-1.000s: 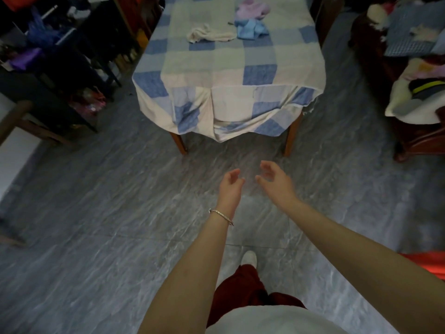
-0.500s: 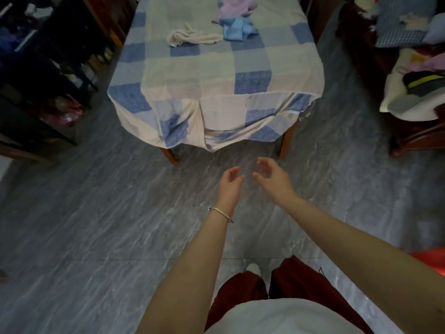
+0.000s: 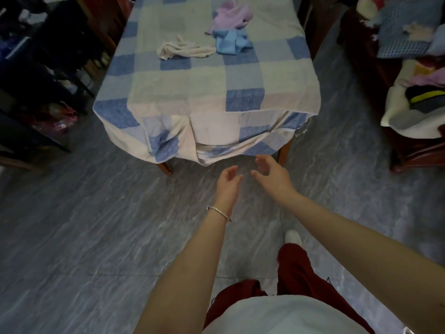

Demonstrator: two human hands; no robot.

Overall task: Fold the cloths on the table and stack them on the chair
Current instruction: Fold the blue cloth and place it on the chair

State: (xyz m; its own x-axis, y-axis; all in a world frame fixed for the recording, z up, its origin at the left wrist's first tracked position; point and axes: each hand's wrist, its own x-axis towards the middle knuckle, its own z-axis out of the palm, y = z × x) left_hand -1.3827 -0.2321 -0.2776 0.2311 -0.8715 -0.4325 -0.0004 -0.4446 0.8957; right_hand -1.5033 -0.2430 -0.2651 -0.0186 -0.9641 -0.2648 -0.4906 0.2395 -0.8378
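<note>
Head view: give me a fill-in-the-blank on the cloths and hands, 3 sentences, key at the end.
1. The table has ____ loose cloths lying on it.
2. The blue cloth lies between the purple cloth and the ____ cloth.
3. The left hand and right hand are both open and hold ____.

Missing words: three; cream; nothing

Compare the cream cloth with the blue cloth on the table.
The cream cloth is twisted into a long rope shape; the blue cloth is bunched in a compact heap. The cream cloth lies alone to the left; the blue cloth touches a purple cloth behind it. Both are unfolded on the table.
</note>
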